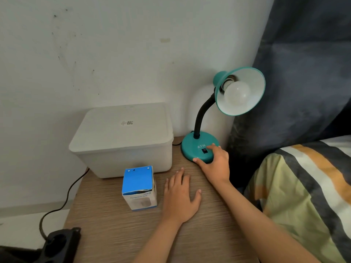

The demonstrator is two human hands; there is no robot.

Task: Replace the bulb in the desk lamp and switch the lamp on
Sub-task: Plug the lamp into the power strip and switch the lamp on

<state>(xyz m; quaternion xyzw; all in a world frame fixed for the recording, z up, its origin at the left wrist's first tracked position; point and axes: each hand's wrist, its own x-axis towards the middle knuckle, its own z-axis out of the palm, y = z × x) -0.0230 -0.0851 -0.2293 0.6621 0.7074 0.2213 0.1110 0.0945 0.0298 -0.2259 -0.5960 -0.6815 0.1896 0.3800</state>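
A teal desk lamp [195, 147] with a black gooseneck stands at the back right of the wooden table [117, 228]. Its shade [252, 95] faces me, and a white bulb [236, 93] sits in the socket, unlit. My right hand [216, 164] rests on the front of the lamp base, thumb against the rim and a fingertip beside the black rocker switch [204, 150]. My left hand [180, 198] lies flat on the table, fingers apart, holding nothing. A blue and white bulb box [138, 186] stands just left of it.
A white lidded plastic bin [123, 141] sits at the back left against the wall. A black cable [62, 202] runs down to a black power strip [60, 242] at the lower left. Striped bedding [303, 186] and a dark curtain [303, 73] border the right side.
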